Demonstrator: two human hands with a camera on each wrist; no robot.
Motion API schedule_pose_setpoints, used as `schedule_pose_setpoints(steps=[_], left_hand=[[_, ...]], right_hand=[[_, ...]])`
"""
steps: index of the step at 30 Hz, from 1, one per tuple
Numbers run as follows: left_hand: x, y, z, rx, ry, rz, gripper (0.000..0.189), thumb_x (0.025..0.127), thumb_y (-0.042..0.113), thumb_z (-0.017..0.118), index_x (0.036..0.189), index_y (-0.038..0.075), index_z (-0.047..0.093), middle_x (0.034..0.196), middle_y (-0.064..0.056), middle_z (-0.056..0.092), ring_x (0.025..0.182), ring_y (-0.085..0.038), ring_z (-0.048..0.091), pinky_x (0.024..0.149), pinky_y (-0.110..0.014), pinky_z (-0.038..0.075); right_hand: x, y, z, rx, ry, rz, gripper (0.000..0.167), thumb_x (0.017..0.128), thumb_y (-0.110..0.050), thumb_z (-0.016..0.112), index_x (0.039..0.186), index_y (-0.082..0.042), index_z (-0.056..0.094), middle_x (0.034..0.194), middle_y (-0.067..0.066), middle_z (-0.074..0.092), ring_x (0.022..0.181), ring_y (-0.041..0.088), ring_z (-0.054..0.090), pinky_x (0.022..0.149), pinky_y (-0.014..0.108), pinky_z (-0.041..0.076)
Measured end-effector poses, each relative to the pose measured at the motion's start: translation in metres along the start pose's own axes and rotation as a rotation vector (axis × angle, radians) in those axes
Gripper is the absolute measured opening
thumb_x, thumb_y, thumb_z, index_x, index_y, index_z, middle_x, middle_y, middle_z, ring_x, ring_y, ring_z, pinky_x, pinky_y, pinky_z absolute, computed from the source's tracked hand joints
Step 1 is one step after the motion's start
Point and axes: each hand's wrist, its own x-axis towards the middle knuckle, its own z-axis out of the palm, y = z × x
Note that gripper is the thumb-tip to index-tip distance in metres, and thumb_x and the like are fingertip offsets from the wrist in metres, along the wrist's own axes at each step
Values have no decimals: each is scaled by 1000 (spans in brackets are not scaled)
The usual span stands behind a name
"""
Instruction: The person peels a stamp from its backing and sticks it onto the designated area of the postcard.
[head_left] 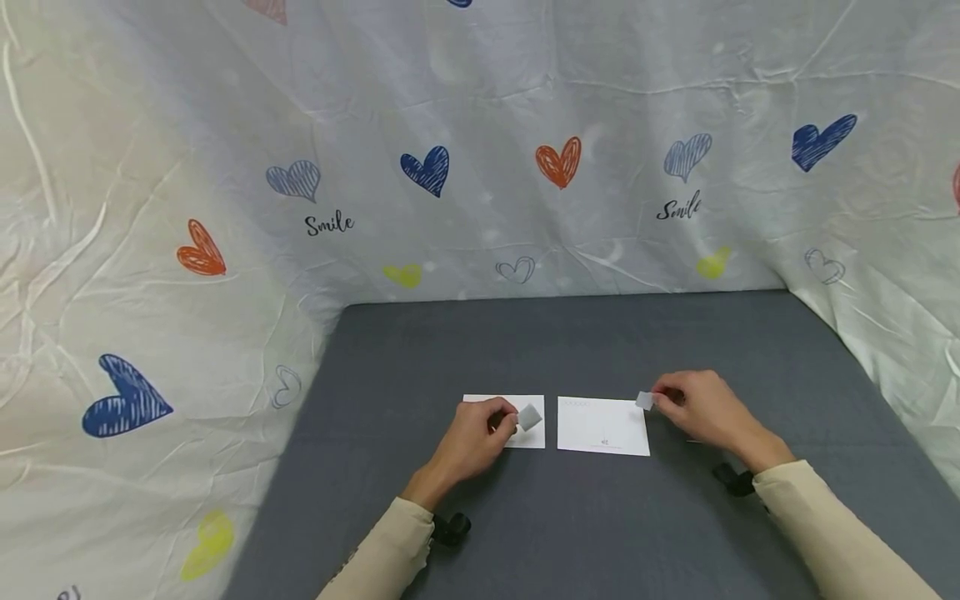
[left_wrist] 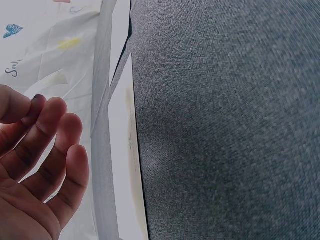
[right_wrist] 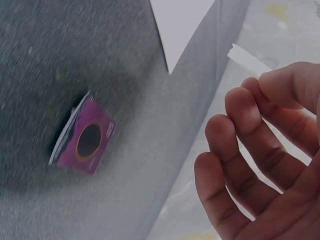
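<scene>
Two white cards lie side by side on the grey cloth, the left card (head_left: 528,440) partly behind my left hand (head_left: 471,437) and the right card (head_left: 600,423) in fuller view with small print. Between thumb and forefinger, my left hand pinches a short whitish piece of tape (head_left: 529,417), held over the left card. My right hand (head_left: 708,408) pinches a second piece of tape (head_left: 644,401) by the right card's far right corner; its jagged end (right_wrist: 234,51) shows in the right wrist view. Whether that tape touches the card, I cannot tell.
A small purple packet (right_wrist: 87,142) with a dark round mark lies on the cloth below the right hand, mostly hidden in the head view. The grey-covered table (head_left: 465,350) meets a white curtain (head_left: 480,225) printed with hearts at the back and sides.
</scene>
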Motion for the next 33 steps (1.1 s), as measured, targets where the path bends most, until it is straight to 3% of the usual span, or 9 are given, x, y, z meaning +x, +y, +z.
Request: schedule_pose_setpoints(steps=[18, 24, 33], left_hand=[[0, 1, 0, 2, 6, 13, 13, 101, 7, 67, 99, 11, 79, 83, 6, 71, 73, -7, 58, 69, -23, 49], [-1, 0, 1, 6, 3, 10, 13, 101, 8, 67, 99, 12, 79, 83, 6, 71, 72, -6, 57, 69, -23, 49], [-2, 0, 1, 6, 6, 14, 13, 101, 7, 67, 99, 12, 79, 83, 6, 71, 72, -6, 57, 69, -23, 49]], right_hand=[[-10, 24, -12, -145, 67, 73, 7, 95, -10, 76, 91, -12, 81, 75, -7, 66, 66, 10, 53, 62, 37, 45], [-14, 33, -9, -209, 78, 79, 7, 93, -9, 76, 91, -10, 83, 81, 2, 74, 66, 14, 58, 62, 45, 53], [-17, 43, -2, -300, 157, 107, 24, 92, -5, 70, 71, -16, 69, 69, 3, 62, 57, 19, 52, 51, 47, 45]])
